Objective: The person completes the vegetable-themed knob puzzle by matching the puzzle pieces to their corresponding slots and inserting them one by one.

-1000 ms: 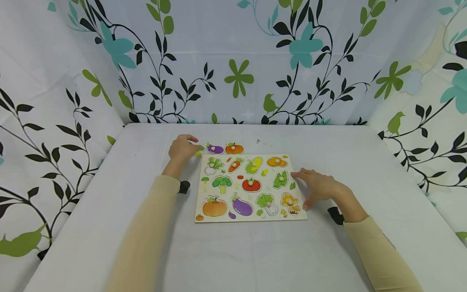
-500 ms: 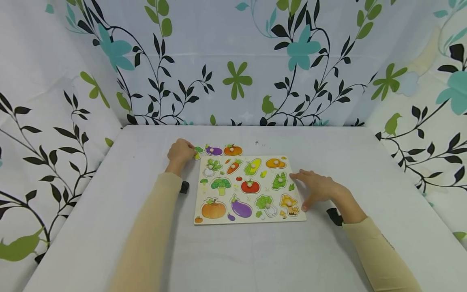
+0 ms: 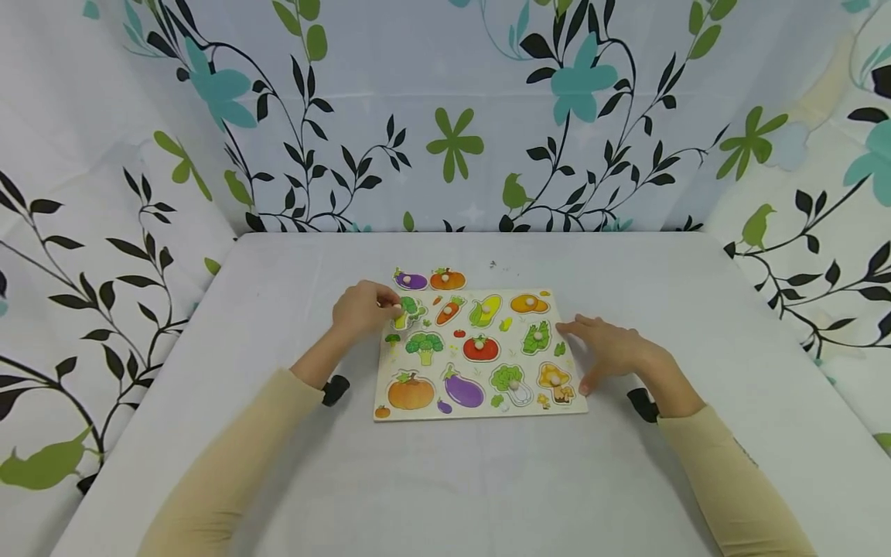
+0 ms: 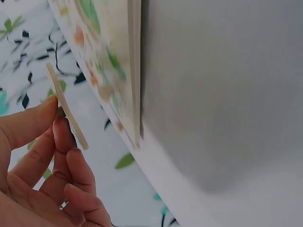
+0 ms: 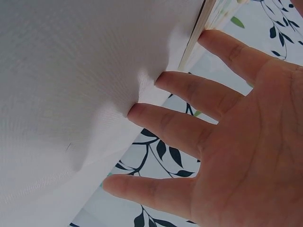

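My left hand point(image 3: 362, 311) pinches a broccoli puzzle piece point(image 3: 400, 317) by its knob, over the upper left corner of the vegetable puzzle board point(image 3: 445, 391). In the left wrist view this thin wooden piece point(image 4: 70, 111) stands edge-on, raised clear of the board. It partly covers the white-and-green root vegetable at that corner. At the board's right edge, my right hand point(image 3: 612, 348) has its fingers spread. One fingertip touches the board's side in the right wrist view, while other fingertips point(image 5: 137, 111) meet the white cloth.
Behind the board lie an eggplant piece point(image 3: 411, 279) and a pumpkin piece point(image 3: 447, 278). Knobbed pieces sit in several board slots, among them a tomato point(image 3: 480, 350) and corn point(image 3: 485, 311). Patterned curtains surround the white table point(image 3: 445, 495).
My left hand has picked up the broccoli piece from behind the board's left corner and carried it right and nearer, over the board. My right hand stays at the board's edge.
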{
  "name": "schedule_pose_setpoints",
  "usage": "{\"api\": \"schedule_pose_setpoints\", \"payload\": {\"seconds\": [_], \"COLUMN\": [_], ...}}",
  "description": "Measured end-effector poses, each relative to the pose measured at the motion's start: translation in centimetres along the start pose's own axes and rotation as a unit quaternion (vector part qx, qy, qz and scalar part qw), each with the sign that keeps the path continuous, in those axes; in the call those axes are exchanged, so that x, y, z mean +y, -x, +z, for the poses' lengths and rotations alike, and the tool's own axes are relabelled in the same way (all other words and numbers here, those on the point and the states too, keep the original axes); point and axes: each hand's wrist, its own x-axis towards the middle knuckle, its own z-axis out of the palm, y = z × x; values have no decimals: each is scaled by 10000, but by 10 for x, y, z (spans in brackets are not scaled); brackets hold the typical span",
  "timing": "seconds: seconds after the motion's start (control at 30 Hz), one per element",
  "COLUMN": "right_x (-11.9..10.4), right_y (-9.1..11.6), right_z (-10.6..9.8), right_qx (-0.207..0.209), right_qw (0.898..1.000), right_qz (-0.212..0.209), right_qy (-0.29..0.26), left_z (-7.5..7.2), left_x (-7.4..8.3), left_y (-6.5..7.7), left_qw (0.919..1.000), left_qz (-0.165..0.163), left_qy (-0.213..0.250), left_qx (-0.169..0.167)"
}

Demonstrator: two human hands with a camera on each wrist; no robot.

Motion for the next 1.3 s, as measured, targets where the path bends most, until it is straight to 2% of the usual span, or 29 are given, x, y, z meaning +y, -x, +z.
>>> {"api": "schedule_pose_setpoints", "payload": {"seconds": [0.17,0.3,0.53,0.7,0.8,0.9,0.97,1.03,1.17,1.23,1.3], "right_x": [0,2,2,1,1,2,1,1,0,0,-1], "right_y": [0,-1,-2,-1,-1,0,0,0,0,0,1], "right_z": [0,0,1,0,1,-1,-2,-3,-5,-5,-7], "right_qx": [-32,-23,-16,-41,-30,-47,-64,-74,-64,-72,-98], "right_qw": [10000,10000,10000,10000,10000,10000,10000,10000,10000,10000,9999], "right_qz": [11,-1,3,33,30,42,9,5,33,44,29], "right_qy": [-10,63,91,70,52,6,-29,-52,-29,-23,-52], "left_z": [21,34,41,44,44,39,33,23,5,1,1], "left_x": [10,13,15,15,16,19,21,22,22,19,14], "left_y": [12,15,19,20,21,18,14,7,-19,-35,-49], "left_qw": [9982,9953,9944,9934,9934,9925,9926,9944,9998,9993,9968], "left_qz": [448,741,626,681,679,575,453,314,-54,-319,-627], "left_qy": [-165,-428,-648,-732,-745,-788,-775,-675,-155,145,406], "left_qx": [-373,-459,-552,-554,-557,-734,-815,-750,-119,158,293]}}
